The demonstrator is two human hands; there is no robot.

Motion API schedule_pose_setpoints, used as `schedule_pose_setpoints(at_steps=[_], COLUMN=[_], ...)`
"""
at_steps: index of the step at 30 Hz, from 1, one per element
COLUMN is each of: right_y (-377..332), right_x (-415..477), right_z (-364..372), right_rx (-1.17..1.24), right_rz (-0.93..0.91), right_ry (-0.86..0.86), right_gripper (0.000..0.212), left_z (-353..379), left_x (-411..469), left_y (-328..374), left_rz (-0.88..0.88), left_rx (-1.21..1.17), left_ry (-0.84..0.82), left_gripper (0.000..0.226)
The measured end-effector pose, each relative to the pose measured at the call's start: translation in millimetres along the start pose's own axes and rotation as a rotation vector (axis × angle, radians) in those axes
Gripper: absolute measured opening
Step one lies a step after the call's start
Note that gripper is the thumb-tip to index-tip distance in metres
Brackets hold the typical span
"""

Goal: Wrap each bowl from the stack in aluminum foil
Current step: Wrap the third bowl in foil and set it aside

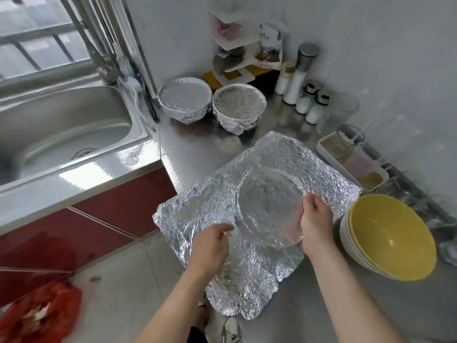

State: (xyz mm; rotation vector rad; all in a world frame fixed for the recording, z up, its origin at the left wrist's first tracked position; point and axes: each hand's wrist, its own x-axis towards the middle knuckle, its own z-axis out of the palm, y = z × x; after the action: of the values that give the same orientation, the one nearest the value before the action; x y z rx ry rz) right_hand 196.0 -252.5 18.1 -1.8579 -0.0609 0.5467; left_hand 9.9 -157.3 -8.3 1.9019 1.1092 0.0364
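Table (pixel 321 305) is steel, and it's getting crowded on the right. The stack (pixel 388 236) of unwrapped bowls, yellow inside, is sitting just right of the right hand (pixel 315 219), nearly touching the foil (pixel 247 276). Far right, a white tray (pixel 326 154) is holding something brown plus a clear jar; the rest I can't make out. Shakers (pixel 305 102) with white contents are lining the far wall, with a white rack (pixel 235 58) further back in the corner. Two wrapped bowls (pixel 184 102) are standing upright side by side at the far edge, mouths foiled over. The sink (pixel 61 125) is lying to the left and a red bag (pixel 37 315) is sitting on the floor near left.

The foil sheet is lying skewed on the table, corners pointing far, right, near and left, with the left part overhanging the table edge. The bowl (pixel 269 209) is sitting mid-sheet under the foil, only its round outline showing, and its face seems to be tilting toward the near side.

The left hand (pixel 210 246) is curling and pinching foil at the bowl's near-left side. The right hand is curling round the bowl's right rim through the foil.
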Motion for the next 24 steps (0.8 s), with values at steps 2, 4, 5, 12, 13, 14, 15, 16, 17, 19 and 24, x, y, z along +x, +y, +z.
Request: schedule_pose_setpoints(at_steps=[2, 4, 5, 12, 13, 14, 15, 16, 17, 19, 24], right_y=[2.6, 5.8, 7.7, 9.0, 7.9, 6.2, 3.3, 0.8, -2.6, -8.1, -31.0], right_x=[-2.1, -3.0, -3.8, -15.6, -17.2, -18.9, -18.6, -19.2, -20.7, -22.6, -24.3], right_z=[4.0, 6.3, 7.0, 15.6, 15.8, 14.6, 13.2, 12.0, 10.8, 10.0, 29.4], right_rx=[-0.036, -0.081, -0.09, 0.007, 0.014, 0.014, 0.009, -0.001, -0.008, -0.004, 0.032], right_rz=[0.015, 0.033, 0.042, 0.042, 0.056, 0.071, 0.078, 0.092, 0.108, 0.145, 0.107], right_ry=[0.011, 0.043, 0.063, 0.053, 0.017, -0.014, -0.041, -0.063, -0.078, -0.08, -0.093], right_gripper=[0.042, 0.042, 0.041, 0.035, 0.031, 0.033, 0.038, 0.042, 0.045, 0.048, 0.048], left_z=[-3.3, -5.3, -7.6, -3.0, 1.5, 5.0, 8.5, 12.4, 15.4, 17.8, -6.4], left_x=[9.9, 17.1, 18.0, 22.3, 27.1, 31.6, 36.4, 40.4, 42.0, 42.9, 50.1], left_y=[-1.2, 1.9, 4.6, 51.7, 56.2, 58.2, 59.5, 57.6, 55.8, 57.6, 64.2], left_rz=[-0.079, -0.186, -0.215, -0.081, -0.08, -0.092, -0.102, -0.115, -0.128, -0.147, -0.165], left_rx=[-0.171, -0.397, -0.508, -0.739, -0.745, -0.747, -0.752, -0.762, -0.787, -0.82, -0.813], left_ry=[0.06, 0.084, 0.133, 0.111, 0.131, 0.16, 0.181, 0.192, 0.196, 0.204, 0.315], left_gripper=[0.037, 0.036, 0.034, 0.051, 0.051, 0.05, 0.05, 0.052, 0.056, 0.055, 0.059])
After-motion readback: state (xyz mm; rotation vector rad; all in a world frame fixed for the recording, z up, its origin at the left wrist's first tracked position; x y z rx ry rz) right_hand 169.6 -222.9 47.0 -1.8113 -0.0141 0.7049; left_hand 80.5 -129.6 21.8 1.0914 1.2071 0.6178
